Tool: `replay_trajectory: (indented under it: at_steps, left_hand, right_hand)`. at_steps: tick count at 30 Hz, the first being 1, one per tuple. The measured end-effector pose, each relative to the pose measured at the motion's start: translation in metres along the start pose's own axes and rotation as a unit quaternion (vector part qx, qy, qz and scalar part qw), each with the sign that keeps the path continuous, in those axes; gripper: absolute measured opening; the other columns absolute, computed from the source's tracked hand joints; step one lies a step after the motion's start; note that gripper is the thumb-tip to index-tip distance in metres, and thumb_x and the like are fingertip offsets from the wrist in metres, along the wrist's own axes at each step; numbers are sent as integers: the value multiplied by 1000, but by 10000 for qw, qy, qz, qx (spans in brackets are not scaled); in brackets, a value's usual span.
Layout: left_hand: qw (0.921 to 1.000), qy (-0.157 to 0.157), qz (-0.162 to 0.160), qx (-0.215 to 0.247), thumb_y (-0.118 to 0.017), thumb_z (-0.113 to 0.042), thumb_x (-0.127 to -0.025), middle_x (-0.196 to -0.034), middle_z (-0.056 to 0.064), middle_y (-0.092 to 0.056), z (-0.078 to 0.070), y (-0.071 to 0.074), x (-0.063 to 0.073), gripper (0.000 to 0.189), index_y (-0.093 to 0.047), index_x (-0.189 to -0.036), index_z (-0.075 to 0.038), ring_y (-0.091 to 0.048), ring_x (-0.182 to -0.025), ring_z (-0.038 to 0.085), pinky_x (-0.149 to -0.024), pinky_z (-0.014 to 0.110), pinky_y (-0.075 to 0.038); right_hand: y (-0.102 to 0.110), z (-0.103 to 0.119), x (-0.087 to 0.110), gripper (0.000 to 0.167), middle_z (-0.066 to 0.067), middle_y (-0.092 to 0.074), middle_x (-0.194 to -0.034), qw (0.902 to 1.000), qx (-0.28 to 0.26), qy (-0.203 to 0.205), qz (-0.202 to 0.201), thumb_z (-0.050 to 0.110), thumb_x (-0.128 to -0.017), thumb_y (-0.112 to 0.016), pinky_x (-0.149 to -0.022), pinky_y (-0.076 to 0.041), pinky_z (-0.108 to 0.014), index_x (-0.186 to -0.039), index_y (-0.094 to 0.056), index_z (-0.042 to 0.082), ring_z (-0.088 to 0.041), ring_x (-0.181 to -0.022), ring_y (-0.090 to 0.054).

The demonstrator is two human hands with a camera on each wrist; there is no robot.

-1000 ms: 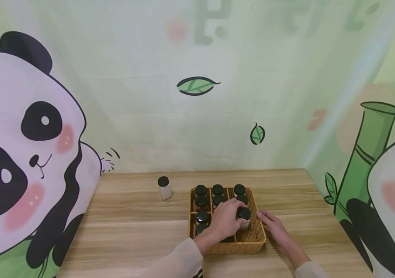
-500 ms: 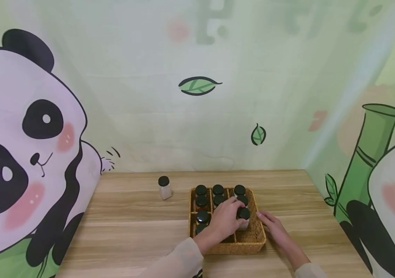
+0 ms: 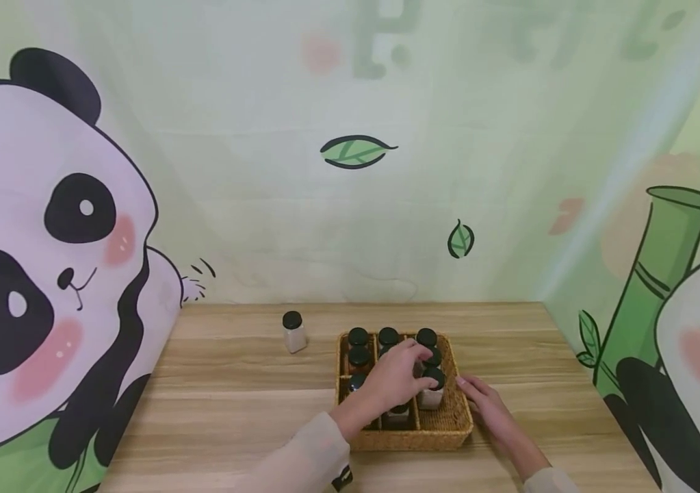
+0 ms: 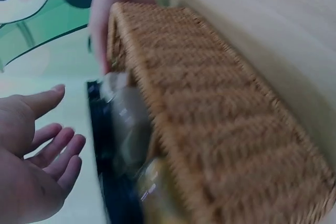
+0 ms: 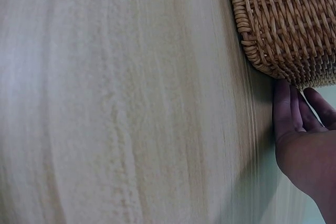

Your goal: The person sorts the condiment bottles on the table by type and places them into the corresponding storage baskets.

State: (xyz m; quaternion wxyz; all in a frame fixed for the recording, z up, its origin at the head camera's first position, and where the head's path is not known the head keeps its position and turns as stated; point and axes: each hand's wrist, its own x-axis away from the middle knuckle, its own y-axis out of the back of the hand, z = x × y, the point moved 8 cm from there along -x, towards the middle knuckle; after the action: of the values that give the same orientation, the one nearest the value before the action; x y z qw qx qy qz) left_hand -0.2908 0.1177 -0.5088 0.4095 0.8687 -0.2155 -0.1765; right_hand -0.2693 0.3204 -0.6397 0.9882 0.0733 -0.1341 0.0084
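A woven basket (image 3: 411, 441) with dividers stands on the table, holding several black-lidded jars. My left hand (image 3: 393, 375) is over its middle, fingers spread and bent slightly. Just under the fingers, a jar with pale contents (image 3: 431, 397) stands upright in the right-hand part. The left wrist view has that hand (image 4: 37, 153) apart from the black lids (image 4: 107, 156), palm and fingers loose. Against the basket's right side, my right hand (image 3: 488, 404) touches the wall with extended fingers. In the right wrist view these fingers (image 5: 283, 106) meet the basket's lower corner (image 5: 262, 51).
One more black-lidded jar (image 3: 294, 335), with pale contents, stands alone on the wooden table (image 3: 232, 411), left of the basket. Behind the table hangs a backdrop (image 3: 263, 171) printed with pandas and leaves. A small dark item (image 3: 342, 477) shows by the left sleeve.
My left hand has let go of the pale jar's lid, its fingers spreading and drawing slightly left and up. The jar stays in the basket. The right hand keeps its place.
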Motion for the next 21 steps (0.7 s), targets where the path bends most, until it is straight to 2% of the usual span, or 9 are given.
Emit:
replay_trajectory:
  at_steps: [4,9,15,21]
  left_hand:
    - [9998,-78,-66,189,-81,-35,-96,-128,1,-65,6,22,2,50,-68,-138,-11,-67,-117,21,-94,33,-58]
    - [9990,-154,-353,245,-81,-35,-97,-130,4,-67,25,51,6,51,-67,-139,-9,-67,-120,24,-99,40,-57]
    - [9961,76,-720,506,-83,-27,-96,-132,9,-67,65,86,19,51,-66,-139,-6,-65,-124,31,-101,48,-55]
    - [9890,441,-1412,22,-87,-27,-91,-134,11,-68,111,126,35,56,-67,-138,-5,-65,-123,34,-100,52,-55]
  right_hand:
    - [1,-2,0,72,-29,-47,-155,10000,-37,-17,3,46,-111,-53,-115,-44,-54,-155,-40,-9,-42,-145,-43]
    - [3,-4,-1,72,-29,-46,-156,10000,-66,-43,-5,46,-111,-53,-116,-43,-55,-156,-39,-9,-43,-146,-43]
    - [3,-2,-1,72,-29,-47,-155,9999,-86,-33,39,47,-111,-53,-117,-41,-55,-156,-40,-8,-42,-145,-43]
    - [1,-2,-1,72,-28,-49,-154,9999,-79,-52,33,47,-110,-54,-117,-41,-56,-156,-40,-8,-41,-145,-44]
